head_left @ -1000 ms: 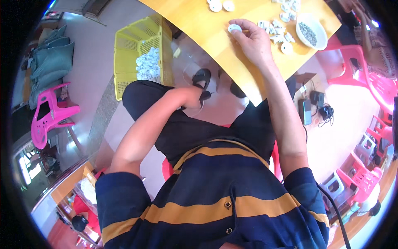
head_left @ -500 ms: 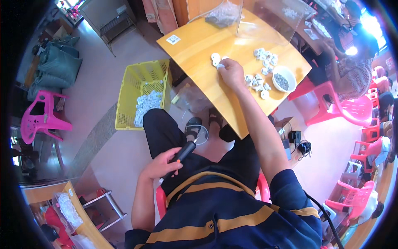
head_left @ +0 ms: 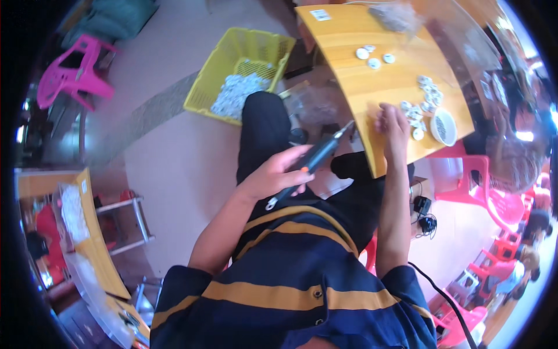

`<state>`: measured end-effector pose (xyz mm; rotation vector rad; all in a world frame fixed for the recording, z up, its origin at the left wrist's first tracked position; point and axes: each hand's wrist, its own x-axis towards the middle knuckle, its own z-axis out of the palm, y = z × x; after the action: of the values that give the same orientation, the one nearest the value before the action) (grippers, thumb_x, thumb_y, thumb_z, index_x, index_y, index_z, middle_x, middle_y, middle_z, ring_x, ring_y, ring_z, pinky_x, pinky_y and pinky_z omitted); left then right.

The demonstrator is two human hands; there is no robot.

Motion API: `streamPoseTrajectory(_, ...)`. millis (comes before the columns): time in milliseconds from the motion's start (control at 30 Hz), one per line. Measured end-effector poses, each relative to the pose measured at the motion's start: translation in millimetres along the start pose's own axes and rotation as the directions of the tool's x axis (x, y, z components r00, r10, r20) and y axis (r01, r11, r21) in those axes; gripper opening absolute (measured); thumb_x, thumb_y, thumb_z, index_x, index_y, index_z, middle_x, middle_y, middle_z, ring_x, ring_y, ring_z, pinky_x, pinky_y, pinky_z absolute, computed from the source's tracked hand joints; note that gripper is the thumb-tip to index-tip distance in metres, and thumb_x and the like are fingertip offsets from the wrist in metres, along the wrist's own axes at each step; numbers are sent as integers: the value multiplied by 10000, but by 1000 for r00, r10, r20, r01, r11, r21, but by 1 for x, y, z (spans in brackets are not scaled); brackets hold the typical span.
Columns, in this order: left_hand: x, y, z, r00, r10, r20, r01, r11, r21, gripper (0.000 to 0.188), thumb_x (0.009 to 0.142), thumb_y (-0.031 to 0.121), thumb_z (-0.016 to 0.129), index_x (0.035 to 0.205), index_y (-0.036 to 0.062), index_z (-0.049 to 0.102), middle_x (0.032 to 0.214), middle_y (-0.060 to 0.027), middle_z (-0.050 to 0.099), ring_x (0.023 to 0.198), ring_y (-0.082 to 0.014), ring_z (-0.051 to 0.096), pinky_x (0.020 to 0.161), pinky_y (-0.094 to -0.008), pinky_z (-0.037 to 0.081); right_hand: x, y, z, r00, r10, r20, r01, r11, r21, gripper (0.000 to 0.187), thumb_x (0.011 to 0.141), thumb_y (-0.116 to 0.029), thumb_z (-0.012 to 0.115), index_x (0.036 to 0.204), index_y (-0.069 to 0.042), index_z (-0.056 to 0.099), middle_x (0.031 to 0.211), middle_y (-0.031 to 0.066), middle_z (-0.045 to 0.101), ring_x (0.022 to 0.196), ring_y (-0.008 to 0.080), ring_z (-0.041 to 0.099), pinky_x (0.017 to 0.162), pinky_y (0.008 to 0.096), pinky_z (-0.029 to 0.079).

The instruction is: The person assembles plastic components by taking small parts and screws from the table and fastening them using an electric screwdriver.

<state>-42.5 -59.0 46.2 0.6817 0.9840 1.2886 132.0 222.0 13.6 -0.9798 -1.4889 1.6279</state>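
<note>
My left hand (head_left: 276, 175) is wrapped round a black electric screwdriver (head_left: 318, 156), held over my lap with its silver tip pointing up toward the table's near edge. Over the wooden table (head_left: 372, 87), my right hand (head_left: 393, 129) hovers beside a loose cluster of small white round parts (head_left: 414, 115). Its fingers look curled but are blurred, so whether they hold anything is unclear. More white parts (head_left: 430, 94) lie just beyond. Further off, several white discs (head_left: 374, 63) sit in a separate group. A white bowl (head_left: 443, 128) of small grey metal pieces stands right of my right hand.
On the floor at the far left of the table, a yellow crate (head_left: 200, 96) holds many white pieces. A plastic bag (head_left: 395, 16) lies on the table's far end. Pink chairs (head_left: 78, 72) stand at the left and right; another person (head_left: 517, 163) sits at the right.
The whole view has shifted, putting the table further right. My right hand has drawn back from the far discs toward the nearer cluster. My left hand has raised the screwdriver toward the table.
</note>
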Motion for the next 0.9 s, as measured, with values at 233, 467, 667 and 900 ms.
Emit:
streamPoseTrajectory(233, 7, -11, 20, 989, 133, 56, -131, 990, -48, 611, 972, 84, 637, 1526, 55, 382, 953, -10, 574, 769, -86, 582, 712, -252, 527, -45, 8, 5, 894, 231, 384, -362, 878, 313, 712, 1059, -598, 375, 1309, 37, 575, 920, 55, 646, 732, 136, 602, 625, 250, 479)
streamPoseTrajectory(467, 13, -20, 24, 991, 107, 80, -111, 993, 43, 586, 972, 106, 655, 1498, 34, 406, 976, -17, 551, 776, -77, 556, 726, -239, 506, -42, -1, 9, 851, 188, 491, -412, 820, 399, 767, 1044, -631, 376, 1327, 57, 564, 869, 35, 634, 678, 114, 615, 564, 216, 476)
streamPoseTrajectory(667, 16, -24, 21, 994, 84, 68, -90, 993, 81, 601, 929, 124, 662, 1474, 21, 431, 971, -22, 573, 744, -94, 569, 701, -263, 517, -43, -6, 13, 879, 140, 456, -341, 852, 396, 617, 1078, -533, 402, 1223, 27, 618, 867, 48, 611, 655, 113, 582, 567, 210, 452)
streamPoseTrajectory(900, 12, -28, 17, 991, 125, 58, -128, 990, 56, 576, 932, 128, 662, 1456, 19, 450, 956, -25, 583, 731, -94, 572, 690, -264, 516, -42, 1, 12, 891, 123, 438, -264, 923, 279, 324, 1068, -345, 551, 1040, -32, 634, 840, 23, 589, 632, 84, 530, 560, 199, 418)
